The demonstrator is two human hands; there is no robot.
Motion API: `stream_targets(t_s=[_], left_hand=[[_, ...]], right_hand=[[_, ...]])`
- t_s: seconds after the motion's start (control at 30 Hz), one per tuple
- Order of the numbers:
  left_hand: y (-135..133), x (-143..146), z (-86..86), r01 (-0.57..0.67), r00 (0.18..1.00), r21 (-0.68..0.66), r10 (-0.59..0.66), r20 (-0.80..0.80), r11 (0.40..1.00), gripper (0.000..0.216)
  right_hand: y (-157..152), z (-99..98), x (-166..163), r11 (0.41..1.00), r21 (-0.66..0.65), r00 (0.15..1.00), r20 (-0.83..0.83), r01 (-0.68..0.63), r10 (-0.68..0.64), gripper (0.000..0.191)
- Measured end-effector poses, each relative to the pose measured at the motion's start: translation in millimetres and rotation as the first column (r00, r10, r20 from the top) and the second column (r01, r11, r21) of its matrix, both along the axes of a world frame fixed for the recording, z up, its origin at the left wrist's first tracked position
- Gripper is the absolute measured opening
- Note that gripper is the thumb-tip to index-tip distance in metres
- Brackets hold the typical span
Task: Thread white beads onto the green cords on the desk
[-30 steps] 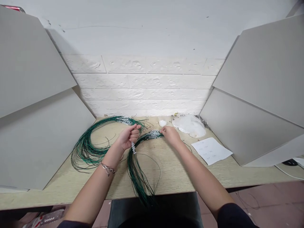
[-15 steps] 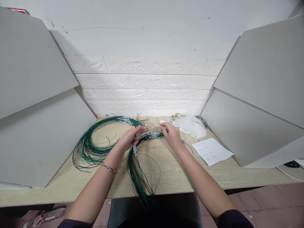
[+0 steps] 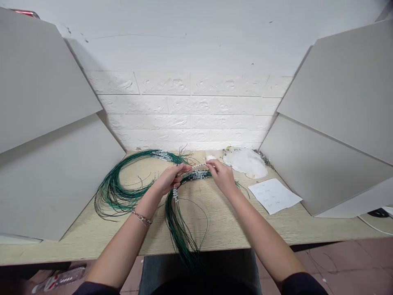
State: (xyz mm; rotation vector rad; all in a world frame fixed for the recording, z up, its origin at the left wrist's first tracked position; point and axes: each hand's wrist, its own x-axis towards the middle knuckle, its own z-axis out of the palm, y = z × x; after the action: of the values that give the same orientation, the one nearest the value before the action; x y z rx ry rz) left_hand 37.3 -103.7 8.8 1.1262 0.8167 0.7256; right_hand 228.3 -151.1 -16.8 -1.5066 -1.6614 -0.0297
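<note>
A thin strand carrying a row of small white bead-like pieces (image 3: 199,165) spans the gap between my two hands. My left hand (image 3: 169,178) pinches its left end with the fingertips, palm over the nearer bundle of dark green wires (image 3: 175,223). The right end sits between thumb and forefinger of my right hand (image 3: 222,173). White pieces (image 3: 198,175) cluster on the nearer bundle just below the strand. This bundle curves from behind my right hand, past my left hand, and over the table's front edge. My left hand hides part of it.
Another looped green wire bundle (image 3: 106,188) lies to the left, with its own white pieces (image 3: 161,155). At the back right rests a white plastic bag (image 3: 247,162); a paper with writing (image 3: 274,196) is nearer. Grey panels (image 3: 61,176) flank both sides of the wooden table (image 3: 227,229).
Both hands stay almost in place, still holding the strand. The strand between them has shifted slightly and looks a little more bowed.
</note>
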Motion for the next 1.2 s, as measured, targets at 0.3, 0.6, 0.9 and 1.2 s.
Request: stream_targets(t_s=[0.3, 0.6, 0.9, 1.2], left_hand=[[0.0, 0.1, -0.3, 0.013, 0.999, 0.033, -0.011, -0.036, 0.999, 0.035], [-1.6, 0.9, -0.4, 0.048, 0.996, 0.051, -0.045, -0.074, 0.998, 0.038], [-1.4, 4.1, -3.2, -0.025, 0.999, 0.04, 0.023, 0.045, 0.999, 0.037], [-8.3, 9.3, -0.1, 0.006, 0.998, 0.074, -0.01, 0.055, 0.997, 0.043]], right_hand=[[-5.0, 3.7, -2.0, 0.999, -0.01, 0.999, -0.033, -0.044, 0.044, 0.025], [4.6, 2.4, -10.1, 0.981, 0.128, 0.658, -0.727, -0.146, 0.193, 0.021], [1.0, -2.4, -22.0, 0.956, 0.172, 0.678, -0.675, -0.238, 0.29, 0.014], [-8.9, -12.4, -45.9, 0.903, 0.035, 0.895, -0.122, -0.429, 0.43, 0.017]])
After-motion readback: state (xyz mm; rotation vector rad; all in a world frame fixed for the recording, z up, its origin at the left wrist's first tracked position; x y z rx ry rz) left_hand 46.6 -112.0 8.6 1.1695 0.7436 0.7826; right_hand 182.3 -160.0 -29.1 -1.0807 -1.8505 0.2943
